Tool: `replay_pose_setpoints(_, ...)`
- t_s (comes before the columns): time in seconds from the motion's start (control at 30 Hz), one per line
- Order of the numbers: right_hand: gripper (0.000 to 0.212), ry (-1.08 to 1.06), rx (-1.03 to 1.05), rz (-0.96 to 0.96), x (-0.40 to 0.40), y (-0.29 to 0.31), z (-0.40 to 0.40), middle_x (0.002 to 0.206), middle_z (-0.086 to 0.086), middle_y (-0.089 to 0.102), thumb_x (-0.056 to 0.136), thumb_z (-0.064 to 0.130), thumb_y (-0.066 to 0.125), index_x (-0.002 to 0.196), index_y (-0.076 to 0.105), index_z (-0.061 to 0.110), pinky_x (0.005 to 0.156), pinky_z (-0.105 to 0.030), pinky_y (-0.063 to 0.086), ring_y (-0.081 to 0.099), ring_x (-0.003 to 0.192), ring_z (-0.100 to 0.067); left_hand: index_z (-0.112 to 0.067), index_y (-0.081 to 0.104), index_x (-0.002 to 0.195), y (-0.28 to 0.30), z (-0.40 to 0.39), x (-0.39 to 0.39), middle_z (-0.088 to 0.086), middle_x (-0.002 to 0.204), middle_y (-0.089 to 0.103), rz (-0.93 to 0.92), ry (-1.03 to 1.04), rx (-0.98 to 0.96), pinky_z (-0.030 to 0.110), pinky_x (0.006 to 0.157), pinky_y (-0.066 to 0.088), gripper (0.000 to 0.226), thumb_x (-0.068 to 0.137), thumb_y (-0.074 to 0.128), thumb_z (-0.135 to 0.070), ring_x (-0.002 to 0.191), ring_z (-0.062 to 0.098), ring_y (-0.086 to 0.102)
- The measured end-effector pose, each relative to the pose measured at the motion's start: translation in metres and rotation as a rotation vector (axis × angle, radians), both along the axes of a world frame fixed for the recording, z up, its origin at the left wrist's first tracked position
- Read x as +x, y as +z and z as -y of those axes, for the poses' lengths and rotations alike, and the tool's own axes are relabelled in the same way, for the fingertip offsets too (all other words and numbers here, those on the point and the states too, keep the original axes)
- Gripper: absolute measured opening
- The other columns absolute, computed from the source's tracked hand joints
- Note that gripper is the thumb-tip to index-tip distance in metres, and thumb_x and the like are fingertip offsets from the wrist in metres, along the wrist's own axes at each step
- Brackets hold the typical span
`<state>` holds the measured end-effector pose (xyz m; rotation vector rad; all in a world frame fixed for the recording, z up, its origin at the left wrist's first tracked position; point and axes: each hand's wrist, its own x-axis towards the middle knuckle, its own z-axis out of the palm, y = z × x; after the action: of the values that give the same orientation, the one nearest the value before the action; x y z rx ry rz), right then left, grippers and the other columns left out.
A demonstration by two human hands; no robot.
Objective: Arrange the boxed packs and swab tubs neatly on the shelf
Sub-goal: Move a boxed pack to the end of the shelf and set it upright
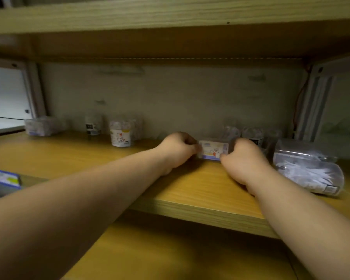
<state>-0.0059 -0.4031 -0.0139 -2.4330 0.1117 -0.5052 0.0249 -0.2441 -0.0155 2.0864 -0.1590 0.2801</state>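
A small boxed pack (213,151) with a white and purple label stands on the wooden shelf (190,190), near the back wall. My left hand (177,151) grips its left end and my right hand (243,160) grips its right end. Round swab tubs (120,134) stand at the back to the left, with a dark-labelled tub (92,126) beside them. A clear boxed pack (41,126) sits at the far left. More clear tubs (253,135) stand behind my right hand, partly hidden.
A large clear tub of swabs (309,172) lies on its side at the shelf's right end. A blue and white box (6,179) rests lower left, below the shelf. An upper shelf board (170,17) hangs overhead. Metal uprights (315,102) frame the right side.
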Motion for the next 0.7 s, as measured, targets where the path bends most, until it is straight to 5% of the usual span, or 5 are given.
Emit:
replay_pose_setpoints(0.2,0.026,0.049,0.016,0.104,-0.023,0.008,-0.047,0.111,-0.008,0.071,0.093,0.019,0.062,0.117,0.068,0.013,0.080,-0.035,0.050,0.063,0.101,-0.030,-0.013,0.070,0.111,0.007,-0.043,-0.023,0.005,0.089,0.067,-0.035,0.040,-0.150,0.025,0.054,0.043,0.023,0.089,0.063,-0.016,0.070,0.015,0.059)
replay_pose_setpoints(0.37,0.027,0.141,0.084,0.183,-0.033,0.012,-0.153,0.112,-0.003,0.071,0.091,0.013,0.059,0.116,0.069,0.016,0.073,-0.030,0.048,0.064,0.097,-0.024,-0.016,0.070,0.102,0.013,-0.150,-0.037,0.010,0.100,0.074,-0.031,0.068,-0.251,0.045,0.089,0.059,0.027,0.077,0.063,-0.022,0.096,0.028,0.071)
replay_pose_setpoints(0.47,0.032,0.198,0.143,0.193,-0.028,0.007,-0.244,0.111,-0.005,0.072,0.086,0.009,0.056,0.114,0.072,0.014,0.086,-0.036,0.055,0.067,0.099,-0.027,-0.015,0.072,0.084,0.005,-0.250,-0.032,0.019,0.094,0.076,0.007,0.091,-0.278,0.057,0.088,0.058,0.025,0.065,0.058,-0.023,0.089,0.033,0.072)
replay_pose_setpoints(0.7,0.032,0.353,0.256,0.095,-0.011,0.002,-0.463,0.104,0.000,0.075,0.090,0.003,0.052,0.110,0.073,0.015,0.076,-0.026,0.050,0.067,0.095,-0.020,-0.017,0.068,0.095,-0.005,-0.463,-0.037,0.007,0.095,0.073,0.025,0.214,-0.157,0.041,0.083,0.060,0.016,0.092,0.053,-0.015,0.088,0.020,0.068)
